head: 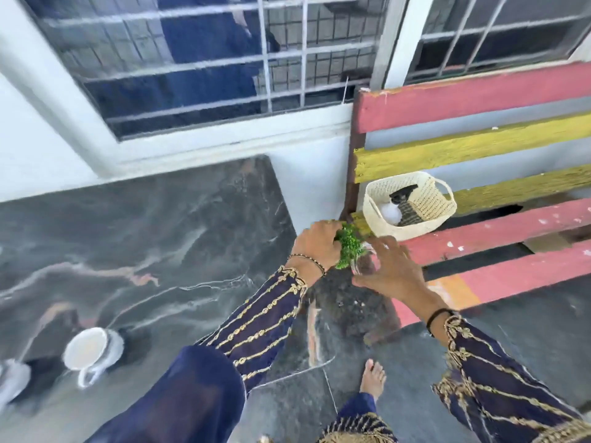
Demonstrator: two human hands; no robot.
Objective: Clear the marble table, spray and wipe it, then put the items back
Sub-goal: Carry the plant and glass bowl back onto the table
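Clearing stage, judged from a white cup standing on the marble table. The left hand grasps the green plant by its foliage, just off the table's right corner, beside the slatted bench. The right hand, fingers spread and fairly straight, steadies what appears to be a clear glass vessel beneath. A sound placement would carry the weight from below rather than by the leaves and would set the vessel on one full slat, clear of the gaps and of the basket. The vessel's outline is blurred and mostly covered by the hands. The basket holds a dark-headed spray bottle, its body hidden.
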